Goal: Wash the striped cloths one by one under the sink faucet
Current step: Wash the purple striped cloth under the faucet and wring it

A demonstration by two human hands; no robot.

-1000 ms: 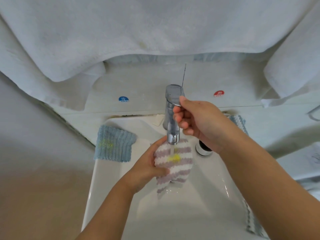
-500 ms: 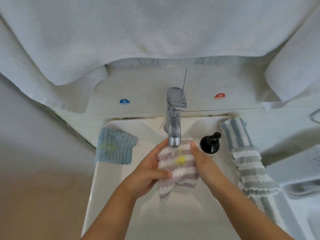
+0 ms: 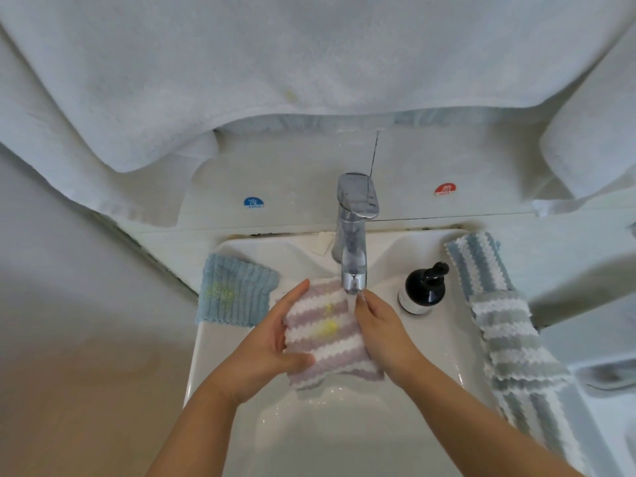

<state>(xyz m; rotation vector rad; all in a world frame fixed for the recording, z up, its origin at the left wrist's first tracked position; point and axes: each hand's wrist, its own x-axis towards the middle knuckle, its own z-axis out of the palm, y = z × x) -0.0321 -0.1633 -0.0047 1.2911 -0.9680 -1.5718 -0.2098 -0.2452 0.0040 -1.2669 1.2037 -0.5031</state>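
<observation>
A pink and white striped cloth (image 3: 327, 333) with a yellow stain is held spread out over the white sink (image 3: 344, 435), just below the chrome faucet (image 3: 354, 235), whose water runs onto it. My left hand (image 3: 272, 349) grips its left edge, thumb across the lower stripes. My right hand (image 3: 382, 335) holds its right edge, fingertips in the water stream. A blue cloth (image 3: 235, 290) with a yellow stain lies on the sink's left rim. Blue-striped (image 3: 476, 263) and grey-striped (image 3: 512, 342) cloths lie along the right rim.
A black soap pump bottle (image 3: 425, 287) stands right of the faucet. White towels (image 3: 309, 56) hang above the sink. Cold (image 3: 254, 202) and hot (image 3: 445, 189) stickers sit on the back ledge. A grey wall runs along the left.
My right hand left the faucet handle, came down and took the cloth's right edge. Both hands have spread the cloth wider under the running water.
</observation>
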